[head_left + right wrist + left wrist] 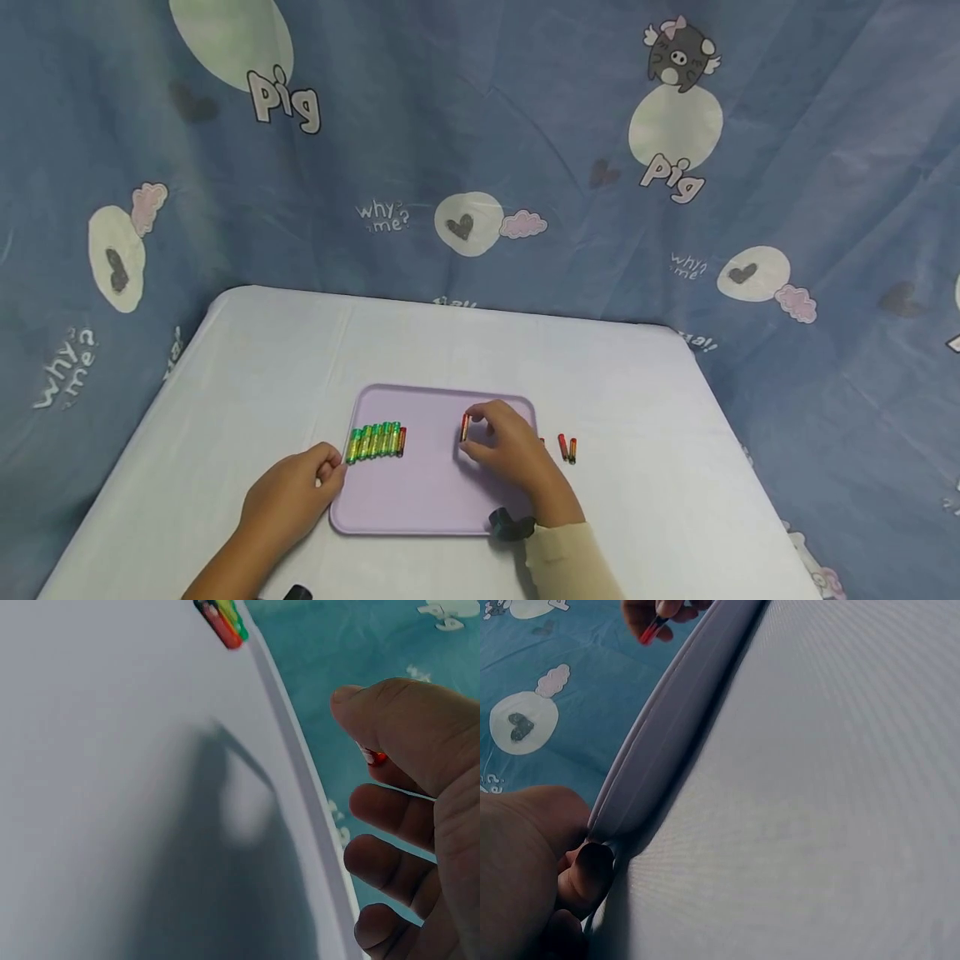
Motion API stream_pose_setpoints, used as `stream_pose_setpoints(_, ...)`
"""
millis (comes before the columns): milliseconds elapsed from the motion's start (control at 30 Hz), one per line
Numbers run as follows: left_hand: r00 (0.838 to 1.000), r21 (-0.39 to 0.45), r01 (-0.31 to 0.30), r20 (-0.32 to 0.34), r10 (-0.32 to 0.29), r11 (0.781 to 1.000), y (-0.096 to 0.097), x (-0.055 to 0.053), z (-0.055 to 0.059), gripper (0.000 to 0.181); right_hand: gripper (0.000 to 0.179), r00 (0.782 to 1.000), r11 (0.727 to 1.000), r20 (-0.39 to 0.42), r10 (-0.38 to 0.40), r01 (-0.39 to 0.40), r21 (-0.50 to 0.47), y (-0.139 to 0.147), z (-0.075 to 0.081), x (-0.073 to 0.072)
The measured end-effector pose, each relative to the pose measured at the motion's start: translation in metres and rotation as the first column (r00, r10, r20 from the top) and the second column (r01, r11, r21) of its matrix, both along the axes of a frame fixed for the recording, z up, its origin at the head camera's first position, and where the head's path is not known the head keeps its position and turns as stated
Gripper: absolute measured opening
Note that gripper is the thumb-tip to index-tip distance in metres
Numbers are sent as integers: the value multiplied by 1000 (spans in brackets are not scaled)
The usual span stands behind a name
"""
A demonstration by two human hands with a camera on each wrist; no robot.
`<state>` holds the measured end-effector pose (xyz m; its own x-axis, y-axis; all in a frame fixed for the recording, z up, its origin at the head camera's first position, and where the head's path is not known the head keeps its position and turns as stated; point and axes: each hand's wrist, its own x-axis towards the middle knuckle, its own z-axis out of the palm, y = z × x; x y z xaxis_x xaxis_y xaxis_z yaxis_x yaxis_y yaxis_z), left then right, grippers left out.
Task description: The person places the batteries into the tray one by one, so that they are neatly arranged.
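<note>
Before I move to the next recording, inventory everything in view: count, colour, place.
Tray: one, light purple, on the table
Green batteries: about five, green-yellow, rowed at tray's left
Row-end battery: one, red, row's right end
Held battery: one, red, right fingertips
Loose batteries: two, red, right of tray
Red tip: one, mostly hidden by right hand
Table: one, white, beneath
Backdrop: one, printed blue, behind
Wrist devices: two, black, at wrists
Sleeve: one, beige, right arm
Left hand: one, bare, tray's left edge
Right hand: one, bare, above tray
</note>
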<state>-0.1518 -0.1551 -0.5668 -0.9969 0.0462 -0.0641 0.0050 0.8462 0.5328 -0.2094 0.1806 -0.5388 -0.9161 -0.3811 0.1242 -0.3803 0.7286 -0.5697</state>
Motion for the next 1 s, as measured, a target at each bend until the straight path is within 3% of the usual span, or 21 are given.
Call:
stream_pose_setpoints(467, 1000, 11, 4, -12, -4, 1000, -1, 0, 1, 11, 43, 994, 997, 96, 57, -62, 43, -41, 8, -3)
stream_pose_setpoints(1000, 1000, 3, 2, -5, -2, 1000, 0, -1, -2, 11, 42, 994, 975, 68, 90, -102, 199, -72, 2, -7)
